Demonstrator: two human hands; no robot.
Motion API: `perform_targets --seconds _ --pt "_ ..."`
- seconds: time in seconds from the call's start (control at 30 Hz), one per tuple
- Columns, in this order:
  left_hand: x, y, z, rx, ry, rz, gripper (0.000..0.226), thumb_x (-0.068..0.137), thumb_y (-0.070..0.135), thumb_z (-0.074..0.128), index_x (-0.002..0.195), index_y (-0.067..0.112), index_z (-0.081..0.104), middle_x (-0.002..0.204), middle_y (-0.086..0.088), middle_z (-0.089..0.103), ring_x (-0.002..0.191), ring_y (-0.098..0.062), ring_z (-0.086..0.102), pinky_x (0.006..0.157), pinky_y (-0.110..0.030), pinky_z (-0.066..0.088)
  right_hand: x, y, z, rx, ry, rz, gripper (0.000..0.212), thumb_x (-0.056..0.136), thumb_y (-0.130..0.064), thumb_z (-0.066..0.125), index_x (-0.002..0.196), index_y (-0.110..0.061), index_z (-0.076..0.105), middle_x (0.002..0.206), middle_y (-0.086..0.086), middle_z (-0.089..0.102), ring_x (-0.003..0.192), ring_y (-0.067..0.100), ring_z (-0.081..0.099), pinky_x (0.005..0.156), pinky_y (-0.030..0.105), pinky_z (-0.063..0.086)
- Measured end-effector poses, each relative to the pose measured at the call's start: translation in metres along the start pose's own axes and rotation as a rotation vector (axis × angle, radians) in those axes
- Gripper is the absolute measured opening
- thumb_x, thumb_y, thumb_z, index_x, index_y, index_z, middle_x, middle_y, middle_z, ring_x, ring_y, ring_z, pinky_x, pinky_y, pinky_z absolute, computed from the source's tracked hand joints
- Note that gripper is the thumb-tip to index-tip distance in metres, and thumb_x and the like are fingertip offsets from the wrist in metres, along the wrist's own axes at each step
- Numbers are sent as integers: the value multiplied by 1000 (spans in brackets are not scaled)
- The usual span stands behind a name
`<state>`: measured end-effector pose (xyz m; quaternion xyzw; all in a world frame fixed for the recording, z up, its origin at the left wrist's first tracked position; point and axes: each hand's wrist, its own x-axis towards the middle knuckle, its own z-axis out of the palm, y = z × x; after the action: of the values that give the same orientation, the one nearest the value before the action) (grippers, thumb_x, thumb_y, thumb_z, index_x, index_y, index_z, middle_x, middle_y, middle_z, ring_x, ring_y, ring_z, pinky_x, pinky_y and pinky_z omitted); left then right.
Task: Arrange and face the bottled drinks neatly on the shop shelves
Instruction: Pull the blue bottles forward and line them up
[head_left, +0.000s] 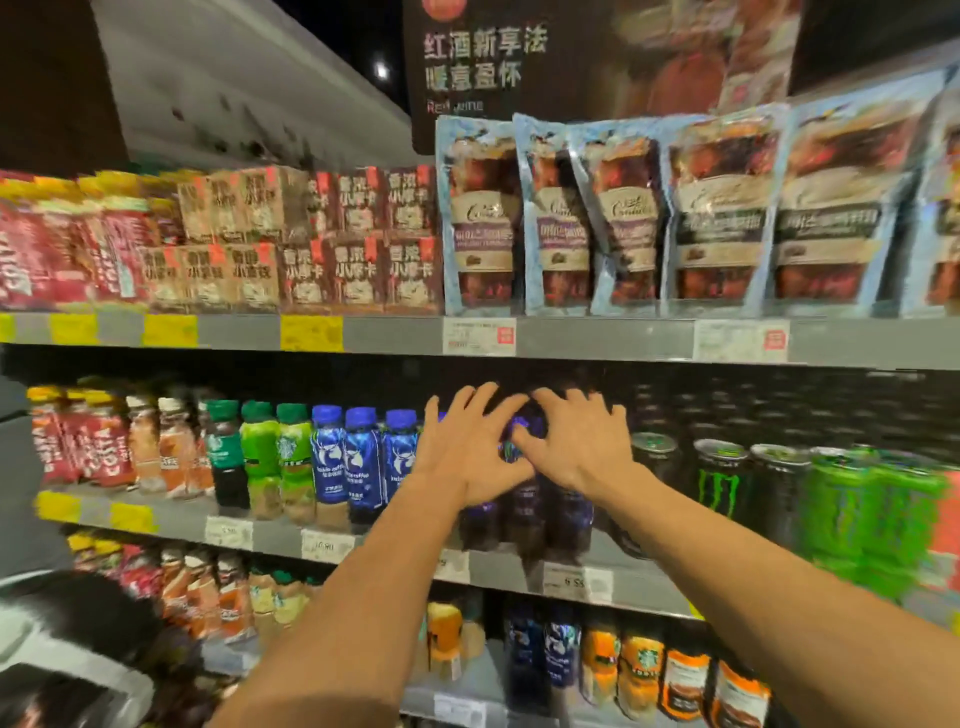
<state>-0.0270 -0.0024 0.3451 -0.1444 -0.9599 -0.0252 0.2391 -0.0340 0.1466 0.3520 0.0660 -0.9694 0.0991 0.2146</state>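
left hand (464, 457) | right hand (575, 451) | grip: both spread, seemingly released, on dark purple-labelled plastic bottles (524, 506) | grey metal middle shelf (400, 545)

Colours and patterns on the drinks shelves

Blue caps and blue labels with a white deer mark are seen on the plastic coffee bottles (362, 462); green caps and bright green labels on the bottles beside them (260, 457); red labels with white lettering and yellow caps on the far-left bottles (106, 441). A green claw mark is borne by the black drink can (719, 483), and the neighbouring cans (878, 509) are neon green. The grey metal shelf edge (597, 340) is marked with yellow and white price tags. Pale blue borders frame the dark red pouches (483, 218).
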Motion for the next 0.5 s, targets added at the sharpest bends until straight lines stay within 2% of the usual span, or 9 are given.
perform_targets --seconds 0.1,0.23,0.37,0.5 --pt "1 1 -23 -7 -192 -43 83 77 64 53 150 43 18 161 2 14 147 -24 14 114 -61 14 -2 -5 -9 41 -106 -1 64 83 -60 43 142 -35 40 140 6 49 129 33 40 102 54 31" --pt "-8 -2 -47 -33 -360 -126 85 78 61 57 150 45 15 162 3 11 147 -25 13 112 -61 16 -1 -14 -20 56 -213 -53 65 85 -60 45 145 -35 37 144 5 44 130 32 38 102 54 32" --pt "-23 -24 -65 -95 -491 -275 82 82 63 54 152 42 16 164 3 6 149 -27 7 114 -62 11 0 -32 -25 47 -239 -111 66 84 -61 47 145 -36 37 146 2 42 132 31 38 105 54 30" --pt "-42 -52 -77 -88 -544 -284 80 83 62 52 152 43 17 164 1 6 149 -28 7 115 -61 10 -4 -51 -25 16 -203 -191 65 82 -57 49 142 -36 42 148 2 42 133 28 40 108 54 29"
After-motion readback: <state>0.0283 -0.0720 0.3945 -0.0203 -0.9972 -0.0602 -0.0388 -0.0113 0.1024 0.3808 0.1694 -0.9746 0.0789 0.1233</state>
